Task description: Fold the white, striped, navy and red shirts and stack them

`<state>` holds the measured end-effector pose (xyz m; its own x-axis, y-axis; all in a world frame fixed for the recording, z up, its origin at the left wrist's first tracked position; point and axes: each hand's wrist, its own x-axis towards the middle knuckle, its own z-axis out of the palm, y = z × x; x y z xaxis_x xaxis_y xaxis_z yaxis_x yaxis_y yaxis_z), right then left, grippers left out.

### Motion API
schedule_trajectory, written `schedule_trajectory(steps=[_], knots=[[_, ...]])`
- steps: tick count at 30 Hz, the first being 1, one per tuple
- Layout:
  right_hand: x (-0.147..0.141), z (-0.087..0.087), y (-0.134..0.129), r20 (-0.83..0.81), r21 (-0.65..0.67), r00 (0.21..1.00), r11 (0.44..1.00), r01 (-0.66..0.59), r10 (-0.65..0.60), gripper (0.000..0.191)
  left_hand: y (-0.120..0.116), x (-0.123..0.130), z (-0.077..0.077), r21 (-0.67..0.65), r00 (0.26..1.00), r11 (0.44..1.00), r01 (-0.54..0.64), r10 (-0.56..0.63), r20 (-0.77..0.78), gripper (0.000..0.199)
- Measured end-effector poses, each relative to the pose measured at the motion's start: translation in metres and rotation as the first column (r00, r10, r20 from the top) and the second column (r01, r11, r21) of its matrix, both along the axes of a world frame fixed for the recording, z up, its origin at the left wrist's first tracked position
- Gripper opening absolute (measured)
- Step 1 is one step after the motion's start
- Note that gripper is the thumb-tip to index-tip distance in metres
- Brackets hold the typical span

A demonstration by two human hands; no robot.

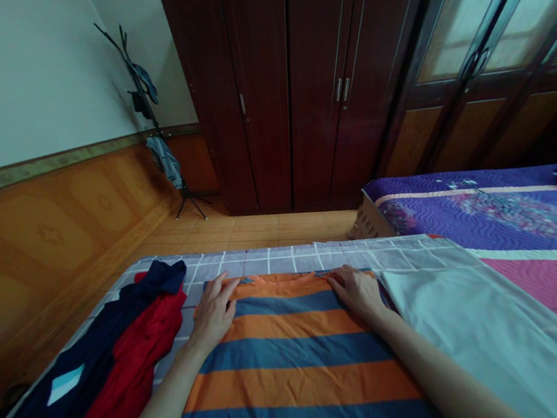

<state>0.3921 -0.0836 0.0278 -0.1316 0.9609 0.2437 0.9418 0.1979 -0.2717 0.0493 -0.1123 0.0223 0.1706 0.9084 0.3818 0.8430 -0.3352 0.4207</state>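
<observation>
An orange and dark blue striped T-shirt (295, 351) lies spread on the checked cloth in front of me, its collar at the far edge. My left hand (215, 310) rests on its far left shoulder, fingers apart and nothing gripped. On the far right shoulder, beside the collar, lies my right hand (361, 292); its fingers are bent down against the fabric, with no clear grip. To the left are a navy garment (91, 354) and a red garment (139, 356), loosely heaped together. A pale, whitish garment (478, 334) is laid flat to the right of the shirt.
The checked cloth (274, 258) covers the surface under the clothes. At the right is a bed with a purple and pink cover (510, 209), next to a woven basket (371, 220). Behind stand a dark wooden wardrobe (266, 103) and a coat rack (146, 106).
</observation>
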Motion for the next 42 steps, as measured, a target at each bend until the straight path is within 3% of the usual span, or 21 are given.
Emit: schedule_trajectory(steps=[3,6,8,14,19,21,25,30,33,37,42], knots=[[-0.001,0.002,-0.003,0.057,0.028,0.998,1.0,-0.014,0.013,0.026,-0.013,0.01,0.023,-0.055,0.985,0.988,0.148,-0.152,-0.077,0.038],[-0.001,0.003,-0.003,0.092,0.043,0.996,0.999,-0.019,0.015,0.026,-0.028,0.023,0.042,-0.276,0.918,0.896,0.347,-0.385,-0.098,0.024],[0.0,0.002,-0.002,0.106,0.056,0.994,0.998,-0.007,0.001,0.027,-0.036,0.032,0.048,-0.366,0.887,0.859,0.359,-0.436,-0.154,0.016],[0.002,-0.003,0.0,0.12,0.089,0.992,0.996,0.016,-0.027,0.028,-0.05,0.056,0.046,-0.326,0.861,0.901,0.287,-0.391,-0.324,0.012],[0.003,-0.005,0.002,0.123,0.104,0.991,0.994,0.03,-0.042,0.029,-0.067,0.065,0.046,-0.34,0.858,0.9,0.272,-0.387,-0.338,0.012],[0.004,-0.006,0.002,0.122,0.108,0.991,0.994,0.033,-0.047,0.029,-0.074,0.065,0.044,-0.301,0.87,0.914,0.271,-0.366,-0.329,0.027],[0.004,-0.007,0.003,0.113,0.11,0.993,0.993,0.032,-0.045,0.028,-0.078,0.063,0.037,-0.331,0.872,0.907,0.259,-0.367,-0.323,0.033],[0.003,-0.007,0.002,0.114,0.116,0.992,0.993,0.038,-0.051,0.03,-0.065,0.057,0.025,-0.408,0.871,0.898,0.162,-0.324,-0.368,0.067],[0.004,-0.007,0.002,0.127,0.125,0.99,0.991,0.041,-0.057,0.03,-0.064,0.045,0.016,-0.427,0.876,0.894,0.133,-0.308,-0.371,0.068],[0.007,-0.009,0.004,0.151,0.145,0.986,0.988,0.053,-0.075,0.031,-0.075,0.026,0.004,-0.371,0.9,0.928,0.025,-0.182,-0.395,0.071],[0.007,-0.011,0.005,0.184,0.162,0.979,0.985,0.057,-0.087,0.031,-0.085,0.022,-0.004,-0.304,0.913,0.953,-0.002,-0.122,-0.389,0.069]])
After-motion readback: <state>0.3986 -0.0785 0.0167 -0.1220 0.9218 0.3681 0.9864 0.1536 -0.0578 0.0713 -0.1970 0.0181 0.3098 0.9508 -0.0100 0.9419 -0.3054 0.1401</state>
